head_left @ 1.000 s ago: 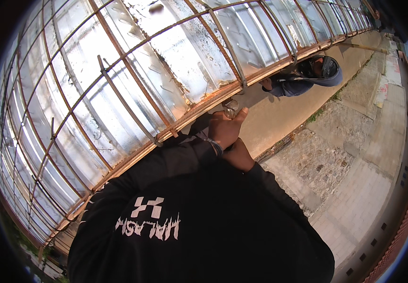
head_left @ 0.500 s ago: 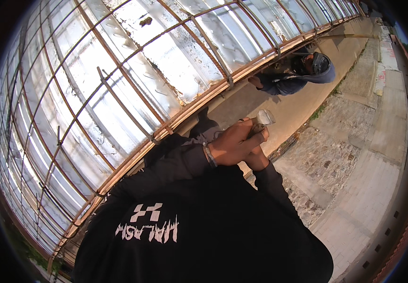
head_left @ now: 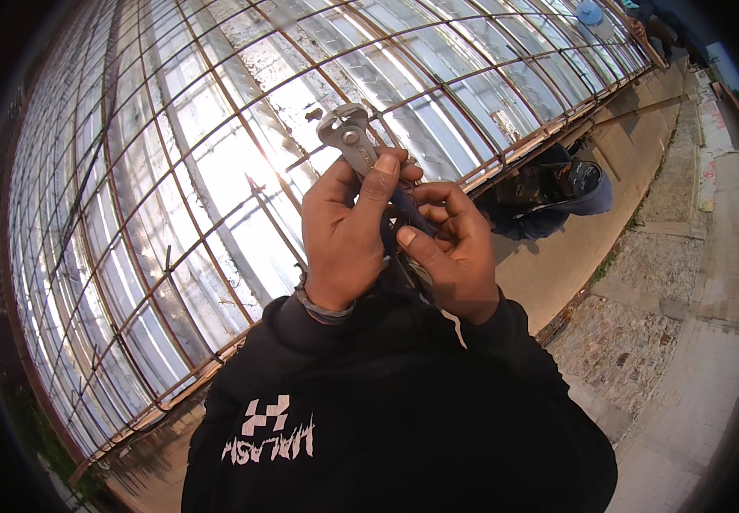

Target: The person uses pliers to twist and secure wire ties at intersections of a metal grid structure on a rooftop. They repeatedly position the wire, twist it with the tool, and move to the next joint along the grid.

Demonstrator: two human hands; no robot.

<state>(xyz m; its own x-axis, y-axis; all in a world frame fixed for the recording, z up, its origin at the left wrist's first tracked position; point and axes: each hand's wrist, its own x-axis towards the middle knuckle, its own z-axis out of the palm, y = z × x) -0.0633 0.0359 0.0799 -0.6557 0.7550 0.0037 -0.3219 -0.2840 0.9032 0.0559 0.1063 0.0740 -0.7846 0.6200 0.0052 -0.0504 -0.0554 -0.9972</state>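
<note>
A pair of end-cutting pincers point(head_left: 352, 139) with a worn grey metal head and dark blue handles points up and away over the rebar mesh, its jaws slightly apart. My left hand point(head_left: 344, 231) is wrapped round it just below the pivot, thumb along the top. My right hand point(head_left: 459, 256) is curled at the handles, thumb and fingers closing about their lower part. Dark thin strands below the handles are too unclear to name. The rebar mesh point(head_left: 207, 244), rusty bars crossing over shiny corrugated metal sheets point(head_left: 241, 244), lies beyond both hands.
A person point(head_left: 549, 201) in a dark hooded top is at the mesh edge on the right. Farther off, another person point(head_left: 673, 26) and a blue-topped bottle point(head_left: 590, 13) show. A concrete ledge point(head_left: 575, 274) runs along the mesh, and lower paving point(head_left: 617, 350) lies to the right.
Both hands have moved up and left, from above the ledge to in front of the mesh, and drawn apart. The pincers' head now points away from me. My view has shifted.
</note>
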